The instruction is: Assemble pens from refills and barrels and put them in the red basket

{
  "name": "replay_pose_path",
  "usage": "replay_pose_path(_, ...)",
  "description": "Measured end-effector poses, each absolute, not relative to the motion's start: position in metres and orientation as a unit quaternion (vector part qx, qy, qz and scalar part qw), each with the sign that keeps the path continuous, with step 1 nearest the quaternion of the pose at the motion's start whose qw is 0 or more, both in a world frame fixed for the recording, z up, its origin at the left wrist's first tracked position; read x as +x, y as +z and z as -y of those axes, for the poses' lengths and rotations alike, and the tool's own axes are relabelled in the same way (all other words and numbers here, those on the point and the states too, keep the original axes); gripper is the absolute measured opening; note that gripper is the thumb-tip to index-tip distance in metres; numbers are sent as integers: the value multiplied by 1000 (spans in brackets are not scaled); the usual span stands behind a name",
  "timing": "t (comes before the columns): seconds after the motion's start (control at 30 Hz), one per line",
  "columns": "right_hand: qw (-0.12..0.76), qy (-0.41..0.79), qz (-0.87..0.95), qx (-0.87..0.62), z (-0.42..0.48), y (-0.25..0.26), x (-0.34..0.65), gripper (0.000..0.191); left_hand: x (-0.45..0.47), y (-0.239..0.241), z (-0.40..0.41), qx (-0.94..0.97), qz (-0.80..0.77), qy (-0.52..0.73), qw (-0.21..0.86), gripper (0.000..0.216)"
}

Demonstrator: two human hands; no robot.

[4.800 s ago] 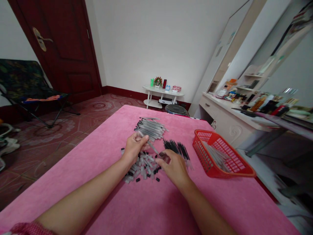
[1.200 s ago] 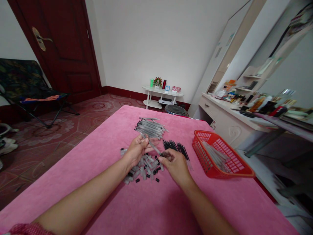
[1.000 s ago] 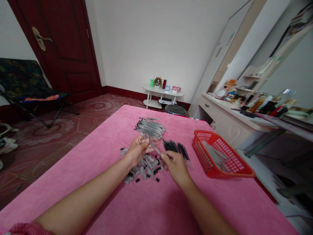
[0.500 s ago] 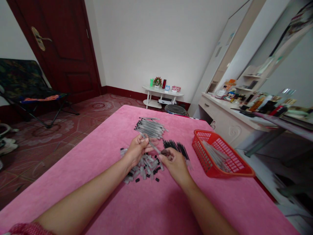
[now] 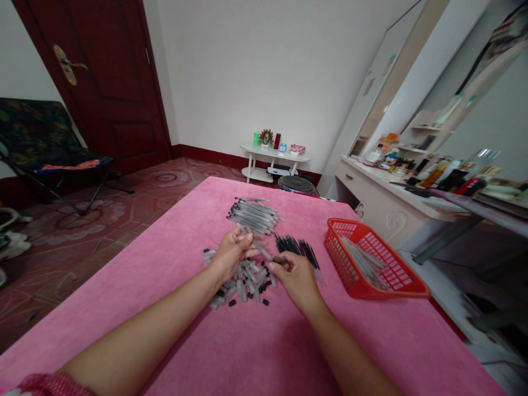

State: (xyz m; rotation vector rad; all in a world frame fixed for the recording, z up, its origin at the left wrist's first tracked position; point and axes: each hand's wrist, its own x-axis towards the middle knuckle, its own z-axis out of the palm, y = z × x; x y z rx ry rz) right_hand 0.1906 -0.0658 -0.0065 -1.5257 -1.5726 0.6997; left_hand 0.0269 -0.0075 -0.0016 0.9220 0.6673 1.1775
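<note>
My left hand (image 5: 231, 254) is closed round the far end of a clear pen barrel (image 5: 258, 245) held slantwise above the pink table (image 5: 165, 275). My right hand (image 5: 293, 275) pinches the barrel's near end, fingers pressed together at its tip. Under both hands lies a heap of clear caps and small black plugs (image 5: 243, 280). A stack of clear pen barrels (image 5: 253, 214) lies farther back. A bunch of black refills (image 5: 297, 246) lies just beyond my right hand.
A red plastic basket (image 5: 373, 267) with several pens in it stands at the right on the table. Beyond the table's right edge is a white dresser (image 5: 383, 203) crowded with bottles. A small white side table (image 5: 274, 159), a dark red door and a folding chair stand farther off.
Both hands stay on the same pen barrel; the right hand has shifted slightly at the barrel's near end. The heaps and the basket have not moved.
</note>
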Motion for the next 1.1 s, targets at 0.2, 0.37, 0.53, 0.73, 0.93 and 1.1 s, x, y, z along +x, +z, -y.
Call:
replay_pose_path(0.2,404,276,640,-592,66,-8,192,30,27,-3,7,416,-301,525,679,32)
replay_pose_path(0.37,411,267,634,-598,68,-7,192,26,28,-2,8,416,-324,525,668,34)
replay_pose_path(0.53,395,233,636,-621,67,-8,194,16,31,0,10,410,-358,527,653,31)
replay_pose_path(0.73,334,112,664,-660,72,-2,192,14,34,-3,11,395,-379,533,646,30)
replay_pose_path(0.93,253,-22,704,-663,76,7,188,11,35,-4,12,393,-381,536,642,30)
replay_pose_path(1.1,222,-87,712,-661,76,7,186,11,37,-3,14,386,-379,539,646,32)
